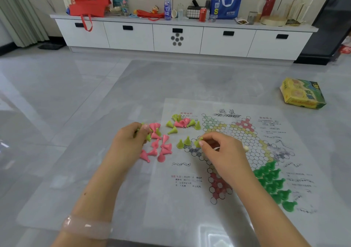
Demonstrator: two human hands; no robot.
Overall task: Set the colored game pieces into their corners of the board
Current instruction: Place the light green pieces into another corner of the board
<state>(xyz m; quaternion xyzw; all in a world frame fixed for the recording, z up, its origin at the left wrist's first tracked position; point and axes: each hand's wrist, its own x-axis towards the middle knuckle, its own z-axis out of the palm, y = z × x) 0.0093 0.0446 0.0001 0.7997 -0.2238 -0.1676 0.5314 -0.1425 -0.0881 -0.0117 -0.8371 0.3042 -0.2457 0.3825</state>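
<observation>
One yellow-green cone piece (197, 143) sits pinched in my right hand (224, 155) fingertips over the board (237, 132); light, slick, grip its tip. My left hand (129, 142) clutches spares.

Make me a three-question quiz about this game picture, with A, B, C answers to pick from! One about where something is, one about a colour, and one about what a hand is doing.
1. Where is the yellow game box?
A. on the floor to the right of the board sheet
B. on the white cabinet
C. under the left hand

2. What colour are the pieces already filling the near right corner of the board?
A. pink
B. dark green
C. blue

3. What is the right hand doing?
A. lying flat and open
B. holding a bottle
C. pinching a yellow-green piece

Answers:
1 A, the box lies on the grey floor beyond the sheet's right edge.
2 B, the dark green pieces stand together there.
3 C, its fingertips close on the piece beside two standing ones.
</observation>
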